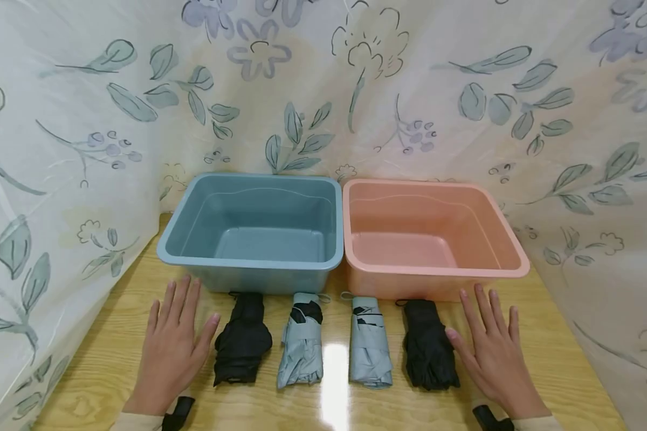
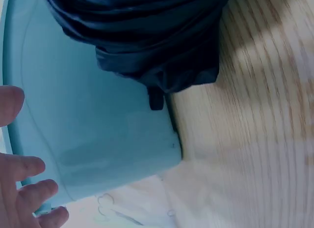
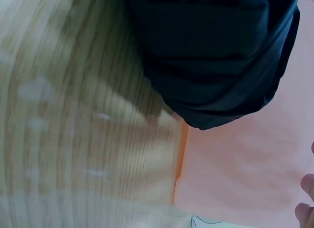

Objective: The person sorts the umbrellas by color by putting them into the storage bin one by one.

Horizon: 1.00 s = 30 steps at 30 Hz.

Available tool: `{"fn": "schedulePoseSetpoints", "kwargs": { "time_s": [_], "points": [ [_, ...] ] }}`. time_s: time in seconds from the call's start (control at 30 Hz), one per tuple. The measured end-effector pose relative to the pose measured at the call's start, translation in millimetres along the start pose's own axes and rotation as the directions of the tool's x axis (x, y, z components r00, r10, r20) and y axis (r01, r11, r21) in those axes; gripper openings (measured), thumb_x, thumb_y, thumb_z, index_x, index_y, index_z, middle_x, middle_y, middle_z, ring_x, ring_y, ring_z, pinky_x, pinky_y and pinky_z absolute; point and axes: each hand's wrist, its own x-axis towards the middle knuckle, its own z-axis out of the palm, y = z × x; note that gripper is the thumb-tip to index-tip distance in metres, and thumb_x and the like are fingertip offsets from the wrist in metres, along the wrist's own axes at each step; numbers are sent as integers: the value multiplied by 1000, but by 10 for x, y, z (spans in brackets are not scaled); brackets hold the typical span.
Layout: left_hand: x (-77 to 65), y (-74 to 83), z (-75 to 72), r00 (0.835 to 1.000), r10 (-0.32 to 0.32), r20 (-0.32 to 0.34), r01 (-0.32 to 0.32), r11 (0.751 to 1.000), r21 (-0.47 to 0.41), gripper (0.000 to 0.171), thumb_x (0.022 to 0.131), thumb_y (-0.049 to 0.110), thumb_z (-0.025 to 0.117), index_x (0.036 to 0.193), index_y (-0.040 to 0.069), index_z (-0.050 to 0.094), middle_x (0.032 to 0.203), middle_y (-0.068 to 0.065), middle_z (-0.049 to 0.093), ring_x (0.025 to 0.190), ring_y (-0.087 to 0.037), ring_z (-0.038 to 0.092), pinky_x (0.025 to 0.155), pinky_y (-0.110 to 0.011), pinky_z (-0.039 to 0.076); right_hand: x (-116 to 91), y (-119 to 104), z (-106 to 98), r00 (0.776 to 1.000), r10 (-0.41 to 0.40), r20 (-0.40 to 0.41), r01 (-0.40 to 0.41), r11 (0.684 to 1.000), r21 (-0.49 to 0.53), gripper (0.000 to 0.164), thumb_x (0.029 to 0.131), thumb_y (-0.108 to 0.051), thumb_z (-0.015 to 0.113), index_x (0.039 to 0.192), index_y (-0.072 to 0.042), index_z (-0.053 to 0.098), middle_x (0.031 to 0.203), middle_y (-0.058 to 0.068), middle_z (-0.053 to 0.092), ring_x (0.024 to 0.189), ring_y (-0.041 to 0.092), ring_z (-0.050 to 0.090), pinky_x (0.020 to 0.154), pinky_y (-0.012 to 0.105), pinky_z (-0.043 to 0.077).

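My left hand (image 1: 171, 344) is palm down with its fingers straight, just left of a black folded umbrella (image 1: 242, 341). On the other side my right hand (image 1: 493, 353) lies the same way, its thumb close to a second black folded umbrella (image 1: 430, 346). Between the black ones are two grey-blue folded umbrellas, a left one (image 1: 302, 344) and a right one (image 1: 370, 350). Neither hand holds anything. The left wrist view shows the dark umbrella (image 2: 147, 36) beyond my fingertips (image 2: 39, 193); the right wrist view has the other dark umbrella (image 3: 211, 56) near its top.
Behind the umbrellas stand a blue basin (image 1: 250, 272) on the left and a pink basin (image 1: 437, 281) on the right, side by side. Both rest on a wood-grain table (image 1: 108, 335). A flower-patterned sheet (image 1: 302, 90) rises at the back and both sides.
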Motion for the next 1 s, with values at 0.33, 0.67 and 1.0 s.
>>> {"fn": "schedulePoseSetpoints", "kwargs": {
  "time_s": [0.33, 0.67, 1.0],
  "points": [
    [56, -78, -133, 984, -13, -180, -6, 995, -102, 49, 94, 20, 73, 134, -5, 59, 133, -28, 56, 118, -51, 53, 88, -66, 42, 11, -64, -19, 995, -26, -92, 32, 998, 57, 69, 101, -36, 62, 157, -5, 36, 157, 23, 36, 145, 43, 28, 119, 58, 6],
    [360, -238, -422, 903, -390, -182, 266, 837, -478, 45, 101, 14, 63, 145, 6, 54, 131, -11, 59, 114, -4, 52, 92, -14, 37, 17, -258, -52, 988, 70, -135, -42, 979, 199, 59, 93, -18, 75, 147, -7, 51, 126, 19, 60, 112, 42, 55, 83, 63, 42],
    [823, -494, -500, 950, -245, 194, 312, 681, -662, 81, 105, 24, 58, 164, 31, 3, 166, -21, 13, 147, -49, 22, 111, -29, 34, 116, -553, -39, 996, 78, -33, -66, 961, 269, 56, 93, -21, 77, 144, -14, 56, 119, 5, 62, 100, 21, 58, 73, 40, 50]
  ]
}}
